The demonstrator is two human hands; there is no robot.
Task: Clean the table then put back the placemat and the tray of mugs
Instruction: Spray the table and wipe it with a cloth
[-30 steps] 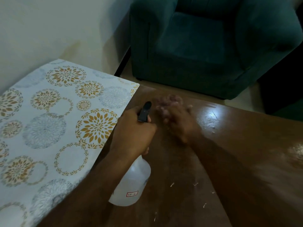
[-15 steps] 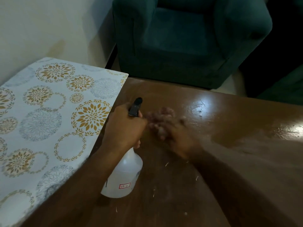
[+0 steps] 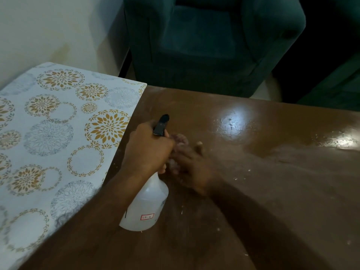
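My left hand (image 3: 148, 151) grips the neck of a translucent spray bottle (image 3: 146, 207) with a black nozzle, which stands on the brown wooden table (image 3: 272, 172). Right beside it, my right hand (image 3: 191, 169) presses a crumpled pinkish cloth (image 3: 179, 140) flat onto the tabletop; the hand is blurred with motion. The floral placemat (image 3: 58, 143), white with gold and grey circles, lies over the table's left part. No tray of mugs is in view.
Small white crumbs (image 3: 240, 178) are scattered on the wood around my right arm, and wet patches shine at the far right (image 3: 231, 121). A dark green armchair (image 3: 204, 45) stands just behind the table's far edge, with a pale wall at the left.
My right hand has slid the cloth back towards me and left, up against the bottle. My left hand has kept its hold on the bottle in the same place.
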